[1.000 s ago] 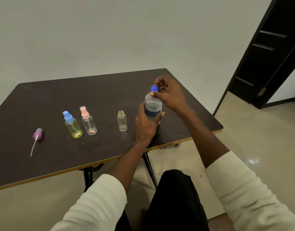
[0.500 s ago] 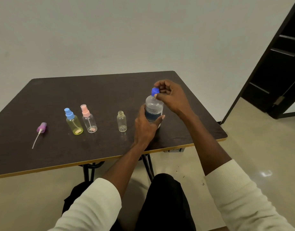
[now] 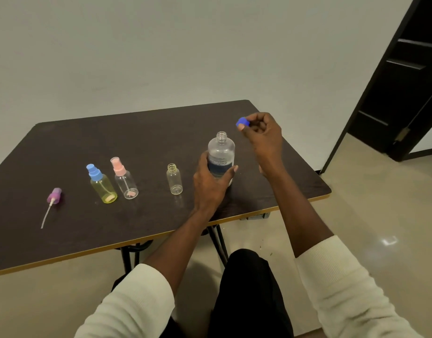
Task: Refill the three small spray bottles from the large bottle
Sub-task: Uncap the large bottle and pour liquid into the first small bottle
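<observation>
The large clear bottle (image 3: 221, 150) with a dark label stands upright on the dark table (image 3: 146, 132), its neck uncapped. My left hand (image 3: 208, 184) grips its lower body. My right hand (image 3: 263, 132) is raised to the right of the neck, pinching the blue cap (image 3: 241, 121) between thumb and fingers. Left of the large bottle stands a small clear bottle (image 3: 174, 179) with no top. Further left are a clear spray bottle with a pink top (image 3: 124, 178) and a yellow spray bottle with a blue top (image 3: 101, 184). A purple spray top (image 3: 54, 196) with its tube lies at the far left.
The table's front edge (image 3: 161, 234) has a yellow trim and runs just before my knees. A dark door (image 3: 410, 76) stands open at the right. A pale wall is behind the table and beige floor lies to the right.
The blue cap has come off the large bottle; my right hand has lifted it up and to the right. My left hand stays on the bottle.
</observation>
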`<state>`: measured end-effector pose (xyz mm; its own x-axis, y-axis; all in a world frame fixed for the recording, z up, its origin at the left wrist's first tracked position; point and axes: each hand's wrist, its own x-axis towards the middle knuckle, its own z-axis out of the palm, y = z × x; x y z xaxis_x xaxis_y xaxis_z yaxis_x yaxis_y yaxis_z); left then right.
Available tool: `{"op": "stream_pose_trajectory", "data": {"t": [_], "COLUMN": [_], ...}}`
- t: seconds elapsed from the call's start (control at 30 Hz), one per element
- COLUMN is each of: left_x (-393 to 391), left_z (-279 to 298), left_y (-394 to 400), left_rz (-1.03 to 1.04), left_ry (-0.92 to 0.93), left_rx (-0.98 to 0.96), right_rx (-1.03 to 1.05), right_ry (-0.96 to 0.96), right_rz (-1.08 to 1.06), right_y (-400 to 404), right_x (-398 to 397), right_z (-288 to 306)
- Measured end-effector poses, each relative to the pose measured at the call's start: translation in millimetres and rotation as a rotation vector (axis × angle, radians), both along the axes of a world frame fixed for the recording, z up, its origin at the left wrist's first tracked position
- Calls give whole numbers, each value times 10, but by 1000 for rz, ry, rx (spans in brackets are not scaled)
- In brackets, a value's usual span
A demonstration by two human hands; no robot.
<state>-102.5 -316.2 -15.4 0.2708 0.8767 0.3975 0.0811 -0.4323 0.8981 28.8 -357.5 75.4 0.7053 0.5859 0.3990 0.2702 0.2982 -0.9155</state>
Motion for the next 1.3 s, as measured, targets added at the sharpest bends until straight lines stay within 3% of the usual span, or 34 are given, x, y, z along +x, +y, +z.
{"op": "stream_pose_trajectory", "data": {"t": [0.17, 0.43, 0.6, 0.73, 0.83, 0.93, 1.0, 1.17, 1.3], "left_x": [4, -2, 4, -3, -97, -272, -427, -835, -959], "left_z": [-12, 2, -32, -29, 21, 27, 26, -30, 30], "left_y": [11, 3, 34, -21, -118, -160, -141, 34, 90], "left_rz": [-20, -33, -45, 8, 89, 163, 224, 310, 180], "left_ry": [0, 2, 5, -50, -140, -185, -186, -52, 64], "left_rx": [8, 4, 16, -3, 177, 395, 438, 340, 16], "right_rx": [-455, -638, -623, -382, -200, -140, -122, -128, -186], "right_ry": [-183, -270, -285, -206, -106, -97, -94, -98, -144], "right_rz": [-131, -138, -139, -198, -133, -19, 41, 7, -57], "right_y": [-65, -132, -148, -216, -248, -231, -209, -122, -1], "right_x": [159, 174, 142, -23, -297, -568, -685, -778, -781], "right_z": [-580, -813, -822, -782, -723, -686, -628, -514, -467]}}
